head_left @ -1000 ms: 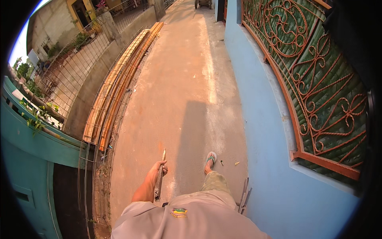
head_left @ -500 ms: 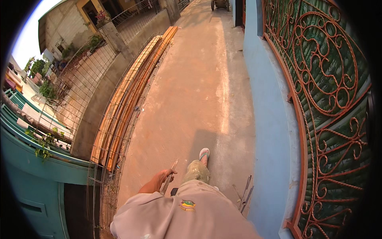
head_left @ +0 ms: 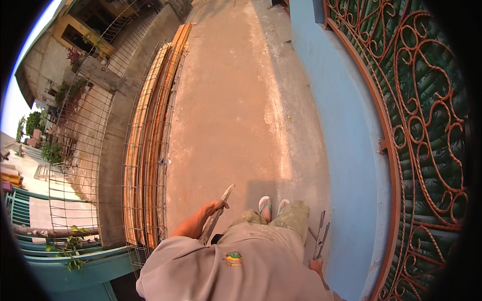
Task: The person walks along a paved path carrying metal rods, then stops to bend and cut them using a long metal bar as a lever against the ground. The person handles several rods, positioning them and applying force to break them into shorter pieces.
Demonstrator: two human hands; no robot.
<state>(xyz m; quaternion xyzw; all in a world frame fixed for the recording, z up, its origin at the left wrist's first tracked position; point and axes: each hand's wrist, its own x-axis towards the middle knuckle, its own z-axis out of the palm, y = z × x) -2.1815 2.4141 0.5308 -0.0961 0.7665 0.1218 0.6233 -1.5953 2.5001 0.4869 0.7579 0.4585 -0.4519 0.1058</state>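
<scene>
My left hand (head_left: 215, 206) is closed around a long, pale, weathered strip of wood (head_left: 221, 201), held in front of my left side. The strip tilts, its pointed tip up and away, and its lower end disappears beside my shirt. At the lower right, my right hand (head_left: 316, 265) grips thin dark metal bars (head_left: 323, 237) that point forward. Whether these are loose bars or one tool, I cannot tell. My sleeve and shirt hide part of that arm.
Along the left wall lie long timber boards (head_left: 139, 165) and wire mesh (head_left: 75, 150). A low blue wall (head_left: 346, 130) with a rust-red scrolled metal grille (head_left: 416, 110) borders the right. Concrete pavement (head_left: 226, 115) runs between. A teal gate (head_left: 80, 273) stands near left.
The view has shifted along the lane. My right hand has come into sight with the metal bars. Both sandalled feet now show, and the wood strip is still in my left hand.
</scene>
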